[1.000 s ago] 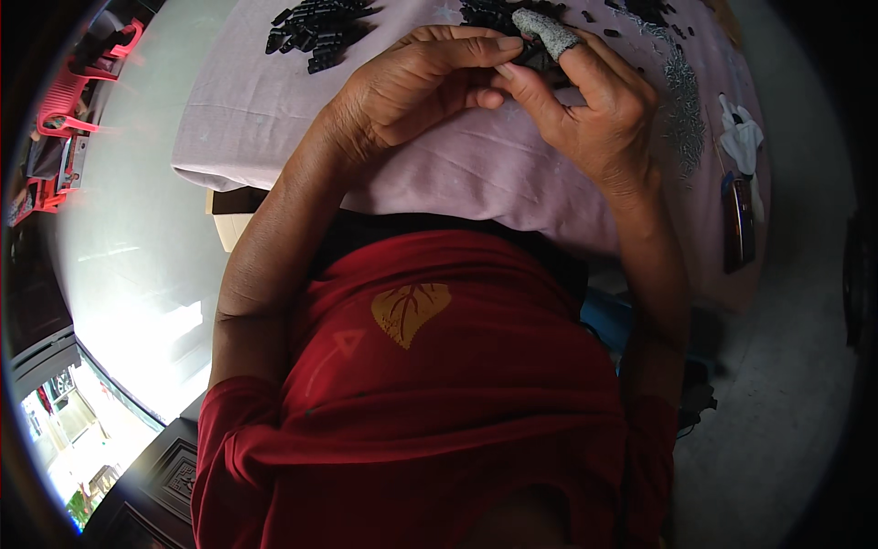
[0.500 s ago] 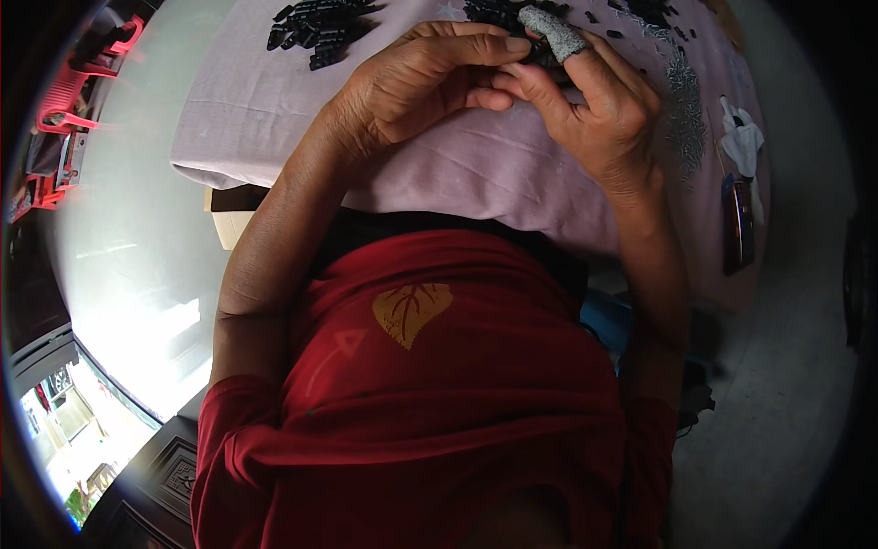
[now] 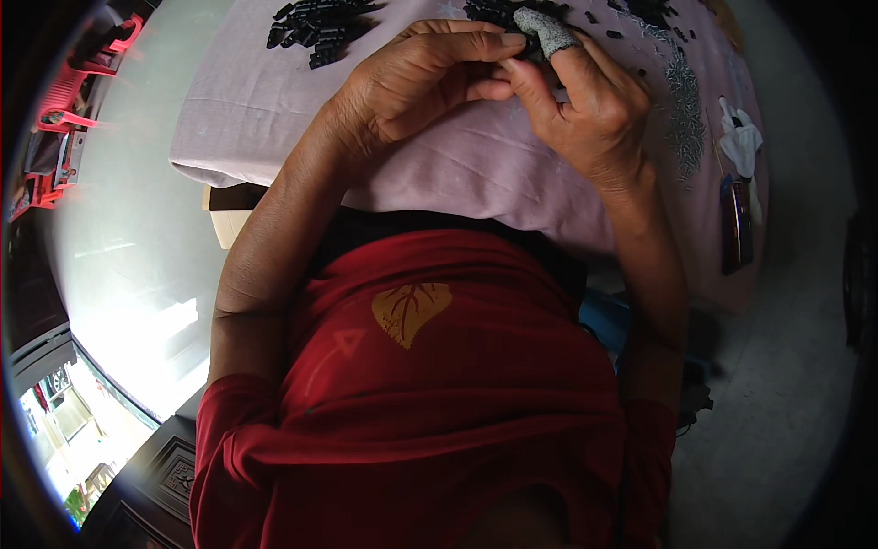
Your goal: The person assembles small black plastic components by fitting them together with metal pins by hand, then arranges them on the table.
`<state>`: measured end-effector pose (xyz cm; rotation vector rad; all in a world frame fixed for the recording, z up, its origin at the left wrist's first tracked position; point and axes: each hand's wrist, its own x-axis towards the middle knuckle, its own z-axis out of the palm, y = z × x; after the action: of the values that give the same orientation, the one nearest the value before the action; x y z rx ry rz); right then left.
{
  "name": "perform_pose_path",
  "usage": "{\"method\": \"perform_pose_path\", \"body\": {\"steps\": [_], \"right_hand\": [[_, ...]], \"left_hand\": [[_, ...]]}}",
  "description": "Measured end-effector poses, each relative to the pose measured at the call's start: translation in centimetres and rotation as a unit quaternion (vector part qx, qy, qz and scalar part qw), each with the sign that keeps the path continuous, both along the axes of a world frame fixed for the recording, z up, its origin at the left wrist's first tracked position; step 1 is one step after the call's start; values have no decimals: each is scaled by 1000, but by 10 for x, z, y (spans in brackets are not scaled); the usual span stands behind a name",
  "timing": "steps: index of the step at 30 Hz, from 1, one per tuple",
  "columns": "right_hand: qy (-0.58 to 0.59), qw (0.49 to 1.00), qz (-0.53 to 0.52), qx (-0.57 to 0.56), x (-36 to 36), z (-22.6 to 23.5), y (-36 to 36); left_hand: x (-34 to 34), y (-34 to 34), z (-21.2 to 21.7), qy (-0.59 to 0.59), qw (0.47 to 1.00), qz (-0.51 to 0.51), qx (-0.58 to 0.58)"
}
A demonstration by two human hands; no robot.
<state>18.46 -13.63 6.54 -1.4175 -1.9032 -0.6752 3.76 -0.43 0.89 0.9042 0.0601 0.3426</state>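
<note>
In the head view, the left hand [image 3: 402, 82] and the right hand [image 3: 599, 114] meet at the far side of a pink cloth-covered desk [image 3: 265, 119], around a small dark piece [image 3: 531, 48] mostly hidden by the fingers. The right grip is pinched around it, thumb below and the index finger in a grey knitted sleeve [image 3: 546, 33] arching over; the left thumb and index tips press in from its left, and I cannot tell whether they grasp it or only steady it. Both hands look equally near it; its long axis cannot be told. Just beyond the fingertips lies a heap of glossy black parts [image 3: 489, 11]; well apart to the left is a pile of black ribbed cylinders [image 3: 320, 32], and right of the right hand, a strip of small silvery metal pins [image 3: 685, 119].
</note>
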Motion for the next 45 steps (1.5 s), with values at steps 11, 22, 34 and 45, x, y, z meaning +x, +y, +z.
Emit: {"method": "perform_pose_path", "body": {"steps": [11, 22, 34, 45], "right_hand": [[-1, 1000, 12, 18, 6, -1, 2], [-22, 998, 29, 41, 20, -23, 5], [-92, 994, 37, 38, 21, -23, 3], [61, 997, 42, 28, 4, 2, -2]], "left_hand": [[-2, -5, 5, 20, 999, 31, 5], [-2, -6, 6, 20, 999, 29, 34], [-3, -6, 3, 32, 996, 39, 68], [-3, -4, 5, -18, 1000, 14, 15]]}}
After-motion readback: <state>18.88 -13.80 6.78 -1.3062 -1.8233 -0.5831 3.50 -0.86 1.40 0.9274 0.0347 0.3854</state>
